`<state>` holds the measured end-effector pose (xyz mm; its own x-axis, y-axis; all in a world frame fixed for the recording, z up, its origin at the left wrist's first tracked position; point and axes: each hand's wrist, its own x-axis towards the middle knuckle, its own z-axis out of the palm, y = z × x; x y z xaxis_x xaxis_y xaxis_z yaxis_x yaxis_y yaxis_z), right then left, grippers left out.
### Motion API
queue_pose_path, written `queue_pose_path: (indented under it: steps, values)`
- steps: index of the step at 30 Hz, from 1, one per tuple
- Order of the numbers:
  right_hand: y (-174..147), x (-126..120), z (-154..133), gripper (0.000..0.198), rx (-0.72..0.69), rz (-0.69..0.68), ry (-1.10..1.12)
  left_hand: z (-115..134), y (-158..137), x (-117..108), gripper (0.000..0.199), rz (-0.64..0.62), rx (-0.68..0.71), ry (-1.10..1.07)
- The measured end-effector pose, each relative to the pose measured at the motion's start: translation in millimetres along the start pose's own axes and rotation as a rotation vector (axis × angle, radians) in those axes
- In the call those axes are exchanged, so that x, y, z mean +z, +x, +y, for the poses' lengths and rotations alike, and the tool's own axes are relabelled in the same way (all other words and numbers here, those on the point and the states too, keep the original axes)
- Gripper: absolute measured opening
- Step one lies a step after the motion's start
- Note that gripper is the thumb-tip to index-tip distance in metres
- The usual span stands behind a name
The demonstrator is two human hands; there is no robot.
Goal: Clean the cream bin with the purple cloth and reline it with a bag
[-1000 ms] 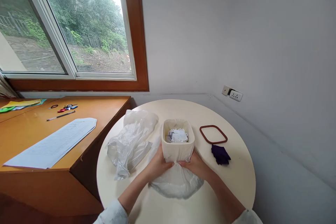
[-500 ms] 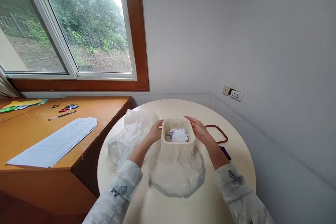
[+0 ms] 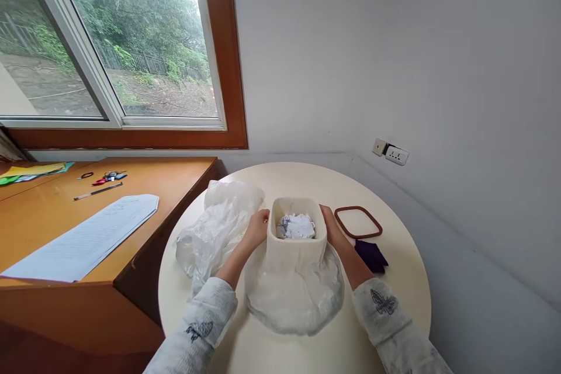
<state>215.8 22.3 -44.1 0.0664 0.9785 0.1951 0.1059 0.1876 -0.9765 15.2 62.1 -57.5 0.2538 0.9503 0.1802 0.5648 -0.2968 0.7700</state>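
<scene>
A cream-coloured small bin (image 3: 298, 250) with a rounded square mouth stands on the round table, crumpled white paper (image 3: 296, 226) inside. A thin, clear plastic bag (image 3: 294, 298) is folded over its rim and spreads around its base toward me. At the bin's left side, my left hand (image 3: 257, 228) is closed, fingers curled at the bag. My right hand (image 3: 332, 227) is closed along the right side, with its fingertips partly hidden by the bin; it appears to grip the bag there.
Another crumpled clear plastic bag (image 3: 221, 225) lies left of the bin. On the right are a brown rounded frame (image 3: 358, 235) and a dark purple cloth-like piece (image 3: 371, 256). A wooden desk (image 3: 184, 187) at left carries paper sheets (image 3: 87, 239), a pen (image 3: 97, 191) and small items.
Both hands have slid a little down the bin's sides, and their fingers have curled in from the rim. The brown frame and purple piece are now more exposed.
</scene>
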Motion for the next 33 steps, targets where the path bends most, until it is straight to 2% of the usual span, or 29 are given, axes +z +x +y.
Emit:
queue_pose_path:
  steps: [6, 13, 16, 21, 23, 26, 28, 30, 33]
  values:
    - [-1, -10, 5, 0.025, -0.026, -0.057, -0.132, 1, -5, -7, 0.004, -0.064, -0.023, 0.025]
    - [-5, -19, 14, 0.022, -0.039, -0.039, -0.256, -6, -9, -5, 0.005, 0.010, -0.072, -0.040]
    - [-3, -23, 23, 0.018, -0.046, 0.045, -0.270, -9, -10, -6, 0.004, 0.100, -0.069, -0.113]
    - [4, -33, 22, 0.030, -0.071, 0.292, -0.205, 5, -10, -17, 0.029, 0.311, -0.008, -0.297]
    - [5, -30, 11, 0.034, -0.097, 0.329, -0.103, 18, -10, -19, 0.039, 0.307, 0.033, -0.402]
    - [1, -13, -10, 0.038, -0.094, 0.275, 0.249, 38, -12, -11, 0.049, 0.228, 0.046, -0.653]
    - [-4, 2, -20, 0.042, -0.028, 0.229, 0.467, 46, -16, -2, 0.053, 0.194, -0.014, -0.882]
    - [-11, 14, -24, 0.045, 0.069, 0.207, 0.568, 50, -20, 8, 0.055, 0.181, -0.103, -1.077]
    - [-21, 25, -22, 0.050, 0.176, 0.186, 0.668, 47, -27, 21, 0.055, 0.159, -0.158, -1.215]
